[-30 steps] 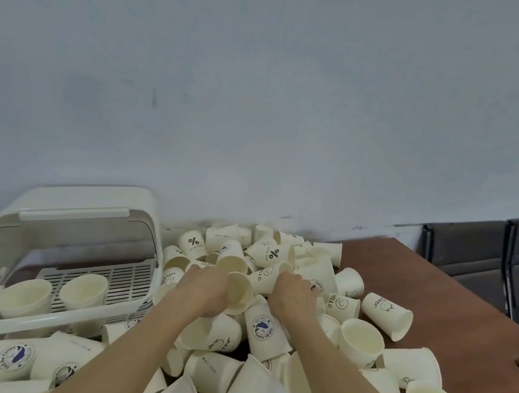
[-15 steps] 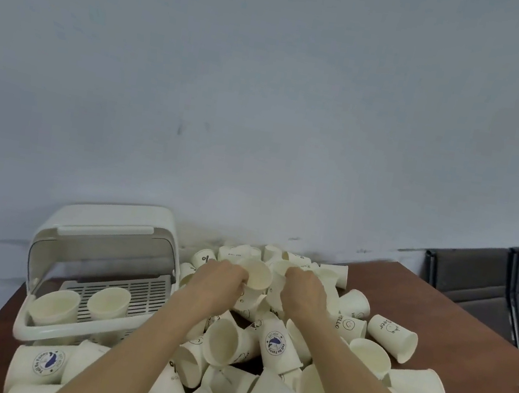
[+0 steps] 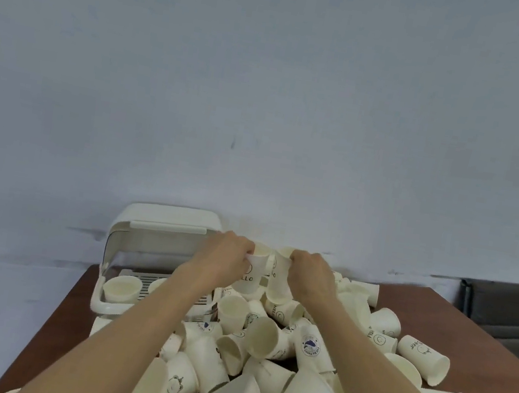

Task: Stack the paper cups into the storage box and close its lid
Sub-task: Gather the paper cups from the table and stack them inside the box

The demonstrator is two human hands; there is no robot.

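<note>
Above the pile, left hand [image 3: 227, 257] grips a "HELLO" cup [image 3: 250, 274]; right hand [image 3: 308, 277] grips a plain cup [image 3: 277, 284]

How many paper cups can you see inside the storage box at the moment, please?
2: one cup stands at the storage box's front left, and a second cup sits beside it, partly behind the left forearm. More may be hidden there.

Pale wall [image 3: 270, 79] (scuffed) behind brown table [image 3: 484, 337].
</note>
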